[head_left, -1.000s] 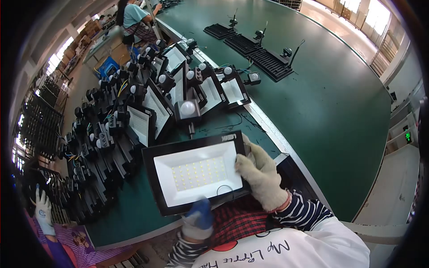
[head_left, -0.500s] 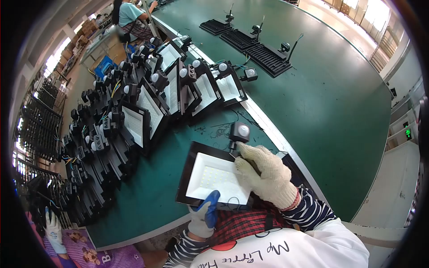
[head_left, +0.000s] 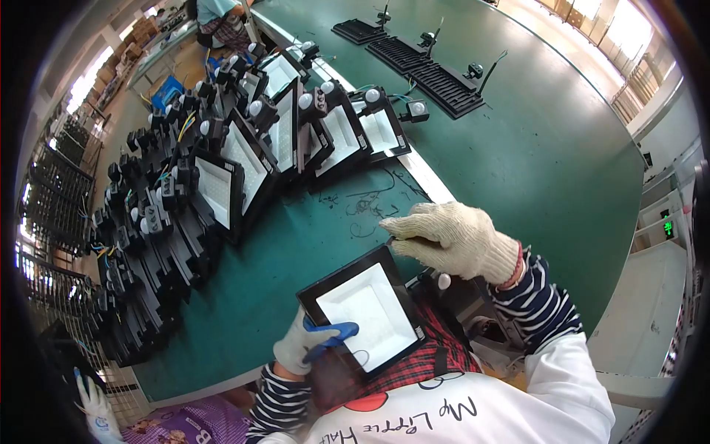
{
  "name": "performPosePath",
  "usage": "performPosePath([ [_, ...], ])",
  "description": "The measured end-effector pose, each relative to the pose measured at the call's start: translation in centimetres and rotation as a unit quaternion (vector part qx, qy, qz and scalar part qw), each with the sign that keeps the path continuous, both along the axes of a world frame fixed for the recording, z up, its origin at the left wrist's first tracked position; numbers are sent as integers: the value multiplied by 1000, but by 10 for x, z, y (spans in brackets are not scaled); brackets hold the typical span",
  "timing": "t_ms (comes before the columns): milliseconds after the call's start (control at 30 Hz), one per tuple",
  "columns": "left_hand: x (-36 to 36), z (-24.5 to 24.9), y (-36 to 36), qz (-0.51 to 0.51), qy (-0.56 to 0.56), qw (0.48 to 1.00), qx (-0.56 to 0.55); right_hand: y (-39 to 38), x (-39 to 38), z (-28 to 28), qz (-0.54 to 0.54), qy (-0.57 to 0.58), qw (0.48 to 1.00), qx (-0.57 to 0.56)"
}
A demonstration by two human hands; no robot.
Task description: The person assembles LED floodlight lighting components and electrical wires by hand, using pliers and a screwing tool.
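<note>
Left hand [head_left: 305, 345] gripping floodlight [head_left: 381, 307], crowded lamps [head_left: 247, 164], black scraps [head_left: 367, 195] beyond

We believe this is a factory workshop: many similar floodlights [head_left: 248, 157] crowd the long green workbench [head_left: 551, 192], racks [head_left: 55, 203] stand behind, and other people [head_left: 220, 26] are nearby.

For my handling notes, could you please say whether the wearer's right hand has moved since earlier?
Yes: the right hand has moved up the picture, now overlapping the metal strip.
</note>
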State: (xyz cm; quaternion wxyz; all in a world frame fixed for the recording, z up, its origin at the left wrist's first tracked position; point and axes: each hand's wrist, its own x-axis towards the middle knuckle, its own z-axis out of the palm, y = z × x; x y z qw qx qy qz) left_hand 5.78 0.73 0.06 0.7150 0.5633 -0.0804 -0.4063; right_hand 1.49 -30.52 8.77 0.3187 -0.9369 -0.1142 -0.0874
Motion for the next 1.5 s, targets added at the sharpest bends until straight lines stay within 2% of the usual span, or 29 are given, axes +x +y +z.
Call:
performPosePath([
  [100,8,-3,4,-23,-84,996,30,0,0,-3,20,-15,998,-66],
  [200,12,10,3,-72,-119,985,100,11,1,-1,28,0,997,-74],
  [333,19,19,-8,-93,8,995,23,36,2,0,22,-41,993,-112],
  [500,19,29,-14,-100,-8,994,37,72,8,6,10,3,993,-114],
  [600,19,22,-13,-97,-88,990,62,89,11,5,8,-4,996,-93],
  [700,25,7,-18,-123,-282,946,101,104,13,5,1,-12,997,-80],
  [800,25,24,-22,-108,-131,983,63,104,16,4,5,-28,998,-59],
  [867,26,36,-23,-113,-100,987,48,92,19,5,18,-47,998,-37],
  [900,27,38,-24,-116,-83,989,40,82,22,10,35,-60,995,-69],
  [933,34,31,-23,-177,-145,970,87,71,24,26,68,70,990,-99],
  [967,47,17,-21,-235,-207,940,131,58,28,30,106,74,985,-111],
  [1033,54,35,-36,-299,-267,894,202,42,34,45,154,103,969,-165],
  [1133,51,52,-53,-324,-257,880,233,24,38,51,219,62,953,-200],
  [1233,49,37,-59,-369,-326,838,233,21,37,63,245,128,924,-264],
  [1333,40,53,-63,-362,-393,799,276,27,37,62,271,145,905,-294],
  [1400,38,34,-58,-297,-452,827,156,33,35,56,299,123,900,-293],
  [1467,37,18,-49,-285,-458,840,54,45,33,41,339,71,897,-275],
  [1500,36,14,-47,-307,-436,846,14,61,27,60,315,161,883,-308],
])
